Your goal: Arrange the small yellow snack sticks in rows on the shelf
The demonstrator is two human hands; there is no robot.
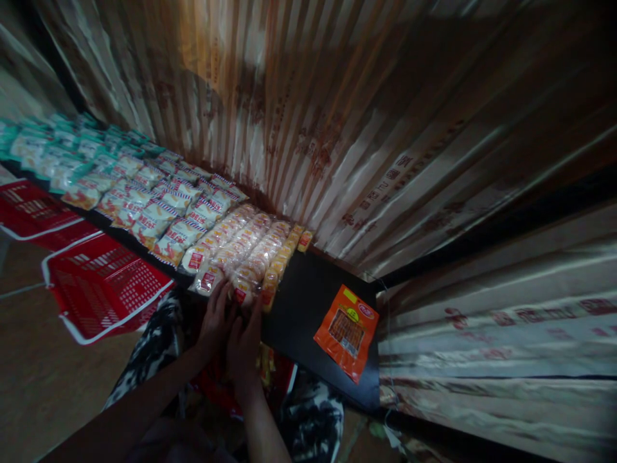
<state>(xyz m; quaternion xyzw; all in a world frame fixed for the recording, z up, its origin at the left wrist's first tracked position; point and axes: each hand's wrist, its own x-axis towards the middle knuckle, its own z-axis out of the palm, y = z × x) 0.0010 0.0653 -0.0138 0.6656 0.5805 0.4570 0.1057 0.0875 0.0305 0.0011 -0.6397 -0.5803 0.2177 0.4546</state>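
Observation:
On a black shelf (303, 308), clear-wrapped round snack packs (243, 247) with red labels stand in tight rows. Both hands are at the front ends of these rows. My left hand (215, 325), fingers stretched forward, touches the front pack of one row (209, 281). Close beside it, my right hand (245, 341) reaches with extended fingers to the front pack of the neighbouring row (242, 294). The light is dim, and part of the fingertips merges with the wrappers. Just right of that hand runs a row of narrow yellow packs (279, 263).
An orange snack bag (348, 331) lies on the shelf's right end. Leftward stand blue-and-white bags (154, 222) and green bags (67, 167). Red baskets (106, 276) sit at the lower left. More yellow packs (266, 363) show below my hands. Printed plastic sheeting (313, 128) hangs behind.

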